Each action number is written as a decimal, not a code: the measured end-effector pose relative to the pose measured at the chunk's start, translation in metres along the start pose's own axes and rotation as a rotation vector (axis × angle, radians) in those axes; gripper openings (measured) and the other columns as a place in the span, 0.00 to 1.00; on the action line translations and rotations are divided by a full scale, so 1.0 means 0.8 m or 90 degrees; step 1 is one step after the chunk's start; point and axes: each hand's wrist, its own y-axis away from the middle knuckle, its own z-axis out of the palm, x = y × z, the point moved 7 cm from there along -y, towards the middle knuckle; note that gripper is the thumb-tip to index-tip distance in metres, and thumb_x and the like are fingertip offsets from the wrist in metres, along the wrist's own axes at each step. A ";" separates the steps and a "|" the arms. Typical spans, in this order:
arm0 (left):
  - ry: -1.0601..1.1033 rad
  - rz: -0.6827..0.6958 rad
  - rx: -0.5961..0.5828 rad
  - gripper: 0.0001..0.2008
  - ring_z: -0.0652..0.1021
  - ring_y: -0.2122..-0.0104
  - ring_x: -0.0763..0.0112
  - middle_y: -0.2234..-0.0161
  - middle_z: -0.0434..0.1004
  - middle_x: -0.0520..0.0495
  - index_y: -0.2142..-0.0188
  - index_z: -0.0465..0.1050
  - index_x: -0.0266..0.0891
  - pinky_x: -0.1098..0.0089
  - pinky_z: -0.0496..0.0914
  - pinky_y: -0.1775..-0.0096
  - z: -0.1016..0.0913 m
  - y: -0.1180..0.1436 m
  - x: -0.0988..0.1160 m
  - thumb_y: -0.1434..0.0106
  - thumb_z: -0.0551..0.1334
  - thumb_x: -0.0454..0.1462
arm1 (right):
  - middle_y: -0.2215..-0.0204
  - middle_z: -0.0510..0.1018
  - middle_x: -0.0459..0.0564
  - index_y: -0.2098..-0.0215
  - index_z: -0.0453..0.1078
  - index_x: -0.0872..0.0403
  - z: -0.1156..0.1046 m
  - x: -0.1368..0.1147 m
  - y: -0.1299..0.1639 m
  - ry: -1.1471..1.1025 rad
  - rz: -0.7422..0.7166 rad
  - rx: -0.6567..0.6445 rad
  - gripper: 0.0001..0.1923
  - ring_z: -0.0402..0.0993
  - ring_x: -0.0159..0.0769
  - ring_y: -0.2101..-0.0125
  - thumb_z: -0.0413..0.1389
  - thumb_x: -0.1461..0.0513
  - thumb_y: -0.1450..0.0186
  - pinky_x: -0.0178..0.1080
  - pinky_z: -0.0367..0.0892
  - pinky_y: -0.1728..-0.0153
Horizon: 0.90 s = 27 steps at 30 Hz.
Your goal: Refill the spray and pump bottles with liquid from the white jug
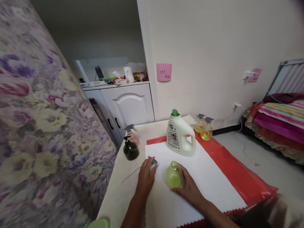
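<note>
The right hand (187,186) wraps its fingers around the small yellow-green bottle (174,175), steadying it upright on the white cloth (213,177), open neck upward. Just beside it, the left hand (146,177) closes loosely on the spray head (154,162), lifted off the bottle, its thin dip tube (130,174) trailing across the table (114,190). Farther back, the white detergent jug (180,135) stands on the cloth's far edge, within reach. A dark green spray bottle (130,148) and a pink one (133,135) stand left; two yellow spray bottles (204,128) stand behind, near the wall.
</note>
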 end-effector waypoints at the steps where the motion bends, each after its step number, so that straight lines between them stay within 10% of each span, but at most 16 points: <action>1: 0.062 -0.005 -0.023 0.19 0.70 0.46 0.58 0.47 0.72 0.40 0.47 0.68 0.39 0.55 0.61 0.43 0.008 0.004 0.008 0.35 0.54 0.40 | 0.38 0.60 0.58 0.37 0.49 0.50 -0.001 0.000 0.000 -0.003 -0.004 0.006 0.45 0.55 0.49 0.38 0.65 0.57 0.47 0.54 0.51 0.38; 8: 0.350 -0.066 -0.206 0.37 0.63 0.39 0.58 0.37 0.59 0.41 0.37 0.53 0.40 0.58 0.61 0.41 0.076 0.038 0.041 0.45 0.64 0.35 | 0.39 0.62 0.57 0.37 0.49 0.49 -0.003 -0.003 0.000 -0.043 -0.035 0.024 0.40 0.58 0.47 0.39 0.62 0.56 0.42 0.52 0.55 0.39; 21: 0.351 -0.064 -0.126 0.38 0.61 0.38 0.56 0.37 0.59 0.40 0.38 0.53 0.40 0.57 0.57 0.38 0.105 0.052 0.027 0.47 0.64 0.34 | 0.33 0.51 0.55 0.33 0.43 0.50 -0.018 -0.015 0.010 -0.007 -0.082 -0.042 0.40 0.47 0.48 0.35 0.54 0.54 0.38 0.53 0.47 0.36; 27: 0.331 -0.051 -0.110 0.39 0.61 0.38 0.54 0.36 0.58 0.41 0.36 0.51 0.40 0.55 0.57 0.38 0.108 0.054 0.022 0.46 0.64 0.36 | 0.39 0.62 0.55 0.38 0.54 0.47 -0.070 0.007 0.008 -0.086 -0.004 0.056 0.31 0.59 0.44 0.39 0.56 0.57 0.38 0.53 0.55 0.39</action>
